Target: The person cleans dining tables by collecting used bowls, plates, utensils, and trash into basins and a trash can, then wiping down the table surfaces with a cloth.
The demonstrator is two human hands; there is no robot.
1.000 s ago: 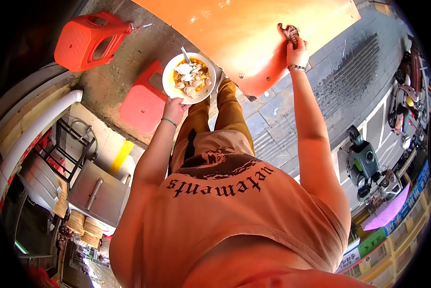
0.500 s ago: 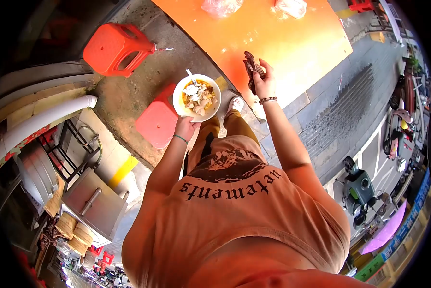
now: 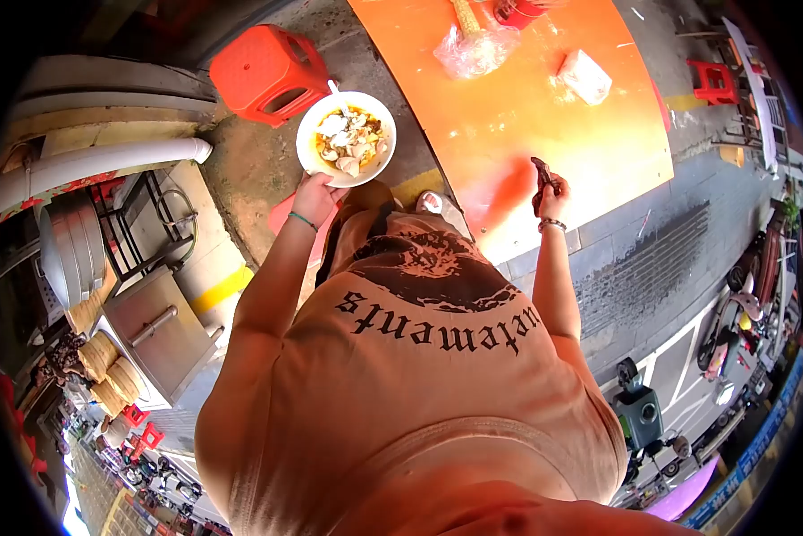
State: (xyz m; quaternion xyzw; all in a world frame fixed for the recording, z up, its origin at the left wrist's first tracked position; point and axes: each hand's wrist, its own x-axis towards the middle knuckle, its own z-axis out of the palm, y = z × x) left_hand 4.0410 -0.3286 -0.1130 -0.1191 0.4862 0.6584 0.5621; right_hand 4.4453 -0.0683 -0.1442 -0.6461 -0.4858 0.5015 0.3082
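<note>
My left hand (image 3: 313,200) grips the near rim of a white bowl (image 3: 389,157) from below left. The bowl holds chunky pale pieces in orange-brown broth, with a white spoon (image 3: 334,90) leaning out at its far side. Out to the right, my right hand (image 3: 555,196) is closed around a dark brown, crumpled thing (image 3: 540,181), perhaps a cloth; its exact kind is unclear. That hand is above the near right part of the orange table (image 3: 500,125), and its shadow falls on the tabletop.
A clear plastic bag (image 3: 477,54), a white packet (image 3: 585,77) and a red container (image 3: 516,11) are on the table. One red stool (image 3: 263,73) stands beyond the bowl, another (image 3: 282,214) behind my left wrist. A metal cabinet (image 3: 155,330) is at left.
My right hand has moved right and farther from my body, still holding the dark thing. The bowl and left hand have shifted left and slightly up in view. More of the table shows.
</note>
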